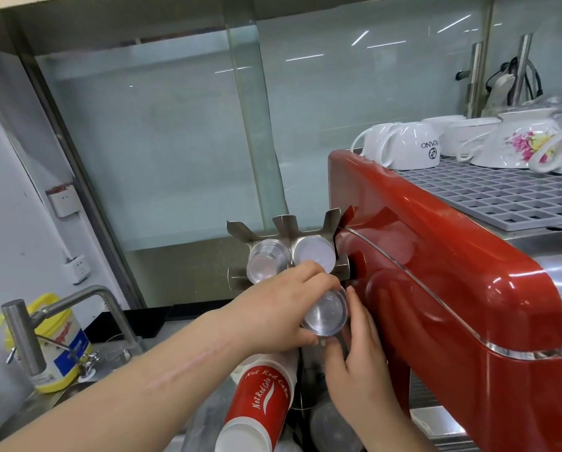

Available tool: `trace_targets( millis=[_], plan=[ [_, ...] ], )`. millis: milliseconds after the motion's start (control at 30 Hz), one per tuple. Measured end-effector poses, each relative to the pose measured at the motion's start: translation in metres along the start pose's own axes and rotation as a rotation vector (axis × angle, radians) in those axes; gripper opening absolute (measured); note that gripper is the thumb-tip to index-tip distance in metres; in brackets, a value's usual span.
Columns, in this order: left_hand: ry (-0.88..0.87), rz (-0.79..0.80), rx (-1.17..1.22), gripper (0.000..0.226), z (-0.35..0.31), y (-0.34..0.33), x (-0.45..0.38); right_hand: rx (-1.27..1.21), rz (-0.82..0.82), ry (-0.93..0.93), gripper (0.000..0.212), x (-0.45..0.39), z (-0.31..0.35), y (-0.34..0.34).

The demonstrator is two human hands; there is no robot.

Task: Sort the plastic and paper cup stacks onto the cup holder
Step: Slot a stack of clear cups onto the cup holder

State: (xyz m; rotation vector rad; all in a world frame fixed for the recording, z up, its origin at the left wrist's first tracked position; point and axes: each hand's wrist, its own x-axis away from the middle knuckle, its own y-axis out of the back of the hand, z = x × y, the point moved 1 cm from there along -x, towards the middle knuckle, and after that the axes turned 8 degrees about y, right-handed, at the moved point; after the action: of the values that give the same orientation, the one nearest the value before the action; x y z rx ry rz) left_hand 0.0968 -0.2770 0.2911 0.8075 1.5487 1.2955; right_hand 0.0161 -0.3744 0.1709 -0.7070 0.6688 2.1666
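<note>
Both my hands meet at centre frame on a clear plastic cup stack (327,313), its round base facing me. My left hand (283,305) curls over it from the left, fingers and thumb closed around its side; my right hand (358,350) presses against its right edge, fingers together. Just above sits the metal cup holder (283,228), pronged, with another clear stack (266,261) in its left slot and a white paper stack (315,257) beside it. Below my hands a red paper cup stack (257,409) lies on the steel counter (204,415). A red espresso machine (452,288) fills the right, white cups (413,146) upturned on its top grille. Lower left: a steel tap (25,334) and a yellow tub (61,347). Glass panel (175,141) behind.
</note>
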Motion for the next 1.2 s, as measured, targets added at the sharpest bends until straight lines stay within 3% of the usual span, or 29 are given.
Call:
trace_targets(
  millis=[300,633,867,1067,1200],
  plan=[
    [0.044,0.158,-0.099,0.051,0.005,-0.002,-0.01,-0.001,0.108,-0.107,0.066,0.004,-0.007,-0.004],
    [0.0,0.451,-0.113,0.049,0.024,-0.007,-0.032,0.089,0.191,-0.114,0.07,-0.005,-0.006,-0.01],
    [0.022,0.522,-0.129,0.052,0.031,-0.012,-0.041,0.199,0.267,-0.151,0.071,-0.012,-0.013,-0.02],
    [0.097,0.514,-0.143,0.031,0.036,-0.011,-0.043,0.228,0.29,-0.213,0.074,-0.018,-0.011,-0.022],
    [0.119,0.508,-0.104,0.035,0.042,-0.011,-0.047,0.221,0.288,-0.23,0.073,-0.02,-0.01,-0.023]
  ],
)
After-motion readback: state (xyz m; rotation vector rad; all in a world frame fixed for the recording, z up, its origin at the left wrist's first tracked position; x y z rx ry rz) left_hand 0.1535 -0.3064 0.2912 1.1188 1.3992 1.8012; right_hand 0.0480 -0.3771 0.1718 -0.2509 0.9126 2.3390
